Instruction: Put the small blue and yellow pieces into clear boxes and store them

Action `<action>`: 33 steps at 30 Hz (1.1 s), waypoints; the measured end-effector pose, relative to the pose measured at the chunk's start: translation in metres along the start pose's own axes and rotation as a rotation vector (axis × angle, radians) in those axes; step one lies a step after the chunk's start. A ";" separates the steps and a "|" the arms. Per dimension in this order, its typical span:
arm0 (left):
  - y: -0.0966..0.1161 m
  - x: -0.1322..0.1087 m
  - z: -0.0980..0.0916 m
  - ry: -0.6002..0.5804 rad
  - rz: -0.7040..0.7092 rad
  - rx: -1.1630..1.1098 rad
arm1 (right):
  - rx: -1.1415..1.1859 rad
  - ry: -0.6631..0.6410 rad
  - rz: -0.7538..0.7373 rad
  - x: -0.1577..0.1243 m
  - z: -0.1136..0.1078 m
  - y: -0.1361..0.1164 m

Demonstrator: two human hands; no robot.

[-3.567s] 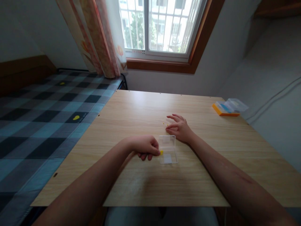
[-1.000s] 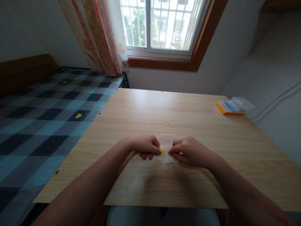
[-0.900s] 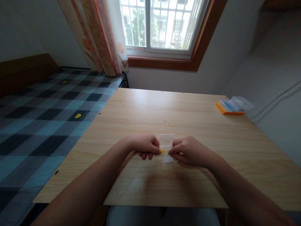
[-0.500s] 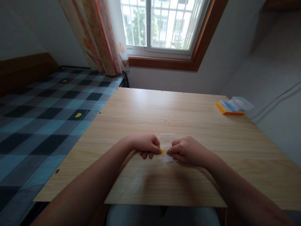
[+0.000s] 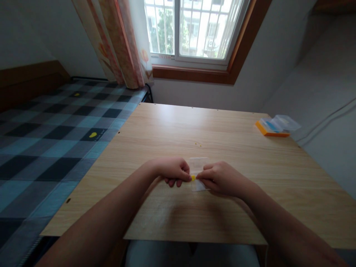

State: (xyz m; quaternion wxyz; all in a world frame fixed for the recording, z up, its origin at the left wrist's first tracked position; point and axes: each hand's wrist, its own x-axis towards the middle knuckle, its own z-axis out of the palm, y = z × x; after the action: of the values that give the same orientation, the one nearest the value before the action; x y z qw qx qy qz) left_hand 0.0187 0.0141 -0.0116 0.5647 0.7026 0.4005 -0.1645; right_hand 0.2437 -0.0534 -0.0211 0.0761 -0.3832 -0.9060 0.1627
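A small clear sheet or bag (image 5: 198,163) lies flat on the wooden table (image 5: 155,133). On it is a small yellow piece (image 5: 193,178), between the fingertips of both hands. My left hand (image 5: 175,172) is closed, its thumb and forefinger pinched at the left side of the yellow piece. My right hand (image 5: 218,178) rests over the right part of the sheet, its fingers pressed together and their tips at the right of the yellow piece. Whether it grips anything is too small to tell. Beyond the sheet lie tiny yellow bits (image 5: 198,144).
An orange box with a clear lid (image 5: 274,126) stands at the table's far right corner. A bed with a checked cover (image 5: 61,129) adjoins the table's left side. A window (image 5: 200,33) and a curtain (image 5: 122,44) are behind, and a stool (image 5: 191,254) is below the near edge.
My right fingertips have moved slightly left, up to the yellow piece. My left hand has kept its pinch in nearly the same place.
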 end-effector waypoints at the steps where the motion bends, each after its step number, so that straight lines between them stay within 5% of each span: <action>1: 0.000 0.000 0.000 0.000 0.001 0.000 | -0.003 -0.005 -0.003 0.000 0.000 0.000; 27: -0.001 0.001 0.000 0.001 0.005 0.006 | -0.049 0.029 -0.044 0.000 0.002 -0.002; 30: 0.000 0.000 0.000 0.002 0.001 0.009 | 0.053 0.177 -0.132 -0.002 0.000 0.003; 33: 0.001 0.000 0.000 0.005 0.008 0.025 | 0.163 0.519 -0.133 -0.003 -0.001 0.019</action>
State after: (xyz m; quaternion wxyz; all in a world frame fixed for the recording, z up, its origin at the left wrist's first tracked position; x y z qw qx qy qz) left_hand 0.0192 0.0143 -0.0112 0.5557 0.7115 0.3971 -0.1652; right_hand 0.2589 -0.0433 -0.0267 0.3468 -0.3444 -0.8633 0.1259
